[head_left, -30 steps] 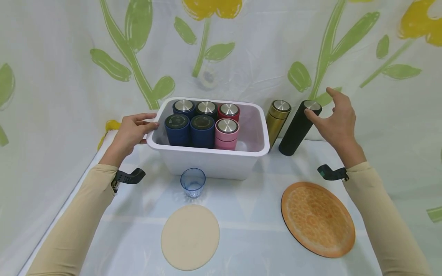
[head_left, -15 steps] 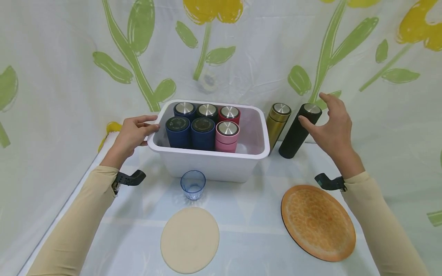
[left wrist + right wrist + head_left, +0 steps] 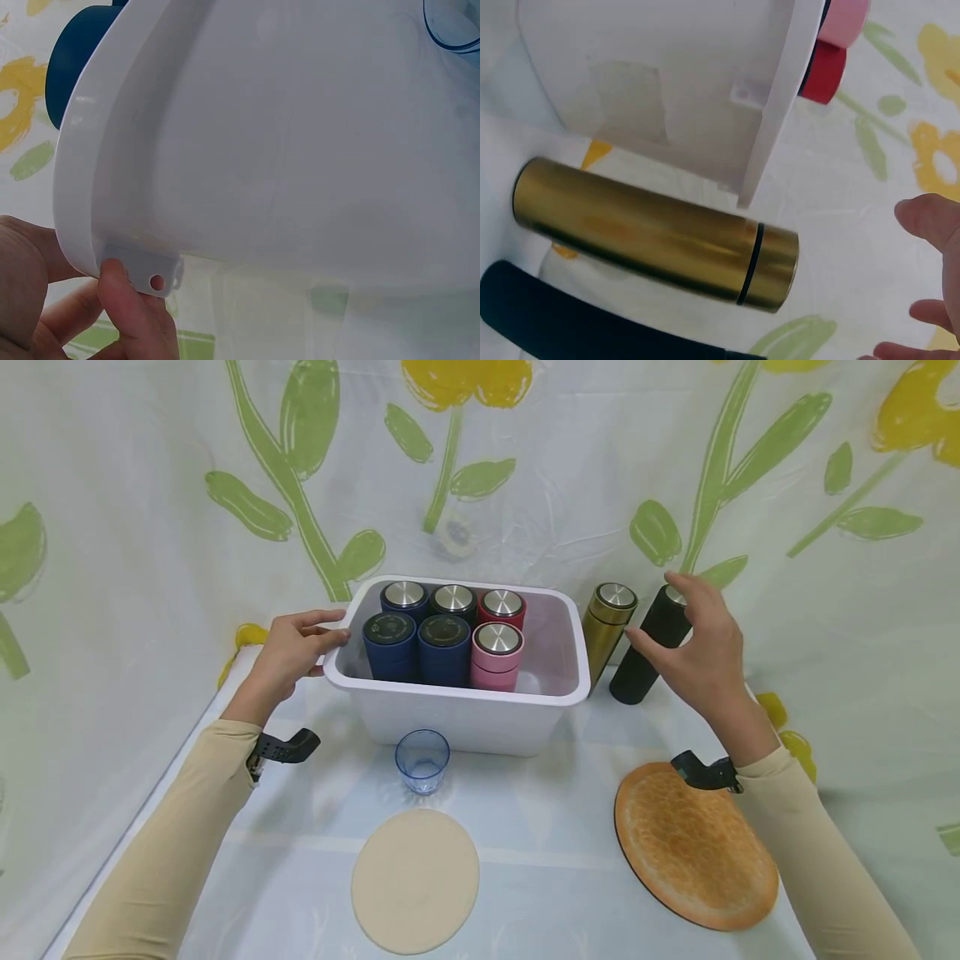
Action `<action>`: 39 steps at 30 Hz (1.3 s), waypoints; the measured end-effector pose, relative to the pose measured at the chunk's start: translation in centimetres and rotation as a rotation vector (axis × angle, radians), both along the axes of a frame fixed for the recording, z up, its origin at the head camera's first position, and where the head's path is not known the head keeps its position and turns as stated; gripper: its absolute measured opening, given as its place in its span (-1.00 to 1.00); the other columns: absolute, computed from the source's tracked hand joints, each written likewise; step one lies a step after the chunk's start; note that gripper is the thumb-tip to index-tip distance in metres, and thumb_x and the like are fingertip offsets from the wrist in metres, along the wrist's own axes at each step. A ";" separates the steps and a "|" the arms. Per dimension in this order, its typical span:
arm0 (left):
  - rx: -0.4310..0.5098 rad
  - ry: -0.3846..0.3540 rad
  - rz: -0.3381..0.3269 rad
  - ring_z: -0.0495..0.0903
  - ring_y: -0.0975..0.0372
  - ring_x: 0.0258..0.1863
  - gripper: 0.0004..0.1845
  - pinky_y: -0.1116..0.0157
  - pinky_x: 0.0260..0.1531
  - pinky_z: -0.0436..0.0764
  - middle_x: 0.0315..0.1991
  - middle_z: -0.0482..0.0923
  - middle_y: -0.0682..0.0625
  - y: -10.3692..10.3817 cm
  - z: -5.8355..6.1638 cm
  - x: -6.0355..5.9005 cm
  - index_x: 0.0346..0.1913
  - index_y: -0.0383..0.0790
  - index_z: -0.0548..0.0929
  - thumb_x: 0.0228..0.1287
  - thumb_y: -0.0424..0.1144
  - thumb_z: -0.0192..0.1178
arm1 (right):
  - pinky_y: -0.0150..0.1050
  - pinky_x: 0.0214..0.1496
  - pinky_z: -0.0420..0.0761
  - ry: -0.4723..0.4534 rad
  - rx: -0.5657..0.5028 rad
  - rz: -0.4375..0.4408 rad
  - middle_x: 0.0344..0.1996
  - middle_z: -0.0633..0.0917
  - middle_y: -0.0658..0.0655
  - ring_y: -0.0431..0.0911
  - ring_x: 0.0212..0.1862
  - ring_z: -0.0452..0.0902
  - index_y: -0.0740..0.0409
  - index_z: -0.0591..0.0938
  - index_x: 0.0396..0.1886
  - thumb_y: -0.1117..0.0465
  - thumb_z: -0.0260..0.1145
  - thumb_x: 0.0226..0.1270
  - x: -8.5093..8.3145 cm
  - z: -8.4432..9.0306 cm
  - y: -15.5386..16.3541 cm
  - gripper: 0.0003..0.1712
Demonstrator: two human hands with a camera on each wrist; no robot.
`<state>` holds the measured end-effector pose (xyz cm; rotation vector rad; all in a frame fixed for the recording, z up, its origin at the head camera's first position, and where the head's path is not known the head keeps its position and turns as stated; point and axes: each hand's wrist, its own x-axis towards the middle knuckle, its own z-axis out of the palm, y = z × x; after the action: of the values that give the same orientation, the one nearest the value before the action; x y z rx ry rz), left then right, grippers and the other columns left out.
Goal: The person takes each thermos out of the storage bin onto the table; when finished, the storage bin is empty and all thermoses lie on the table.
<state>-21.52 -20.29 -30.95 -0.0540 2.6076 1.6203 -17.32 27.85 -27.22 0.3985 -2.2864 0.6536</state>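
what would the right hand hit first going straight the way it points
Likely the gold bottle, just ahead of the right hand in the head view, though depth is unclear.

Readable text: none that I can make out from here.
Front-left lid: a black round lid (image 3: 389, 628) on a dark-blue cylindrical flask (image 3: 392, 662) bears faint small marks, too tiny to read.
Lid beside it: a second black round lid (image 3: 444, 631), on another dark-blue cylindrical flask (image 3: 446, 666), shows faint marks, equally illegible.

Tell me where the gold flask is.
In the head view, the gold flask stands right of centre, between the white tub on its left and the black flask on its right.
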 end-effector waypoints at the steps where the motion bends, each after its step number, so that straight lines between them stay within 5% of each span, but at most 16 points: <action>1: -0.001 0.000 0.001 0.50 -0.09 0.18 -0.45 0.25 -0.18 0.67 0.29 0.45 -0.29 0.0 0.0 0.0 0.47 -0.15 0.39 0.49 -0.17 0.17 | 0.15 0.11 0.56 -0.006 -0.004 0.006 0.26 0.54 0.25 0.09 0.27 0.44 0.29 0.48 0.34 0.20 0.58 0.07 0.1 0.0 -0.1 -0.18; 39: 0.016 -0.006 0.007 0.51 -0.07 0.17 -0.45 0.31 -0.23 0.66 0.28 0.45 -0.27 0.0 0.0 0.0 0.47 -0.14 0.38 0.49 -0.18 0.17 | 0.06 0.00 0.65 -0.135 -0.119 0.302 0.14 0.63 0.19 0.11 0.09 0.61 0.31 0.54 0.26 0.26 0.61 0.06 1.0 -2.5 -6.8 -0.26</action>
<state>-21.52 -20.32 -30.96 -0.0671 2.5933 1.6401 -16.32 21.00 -29.75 0.6678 -2.3195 0.9894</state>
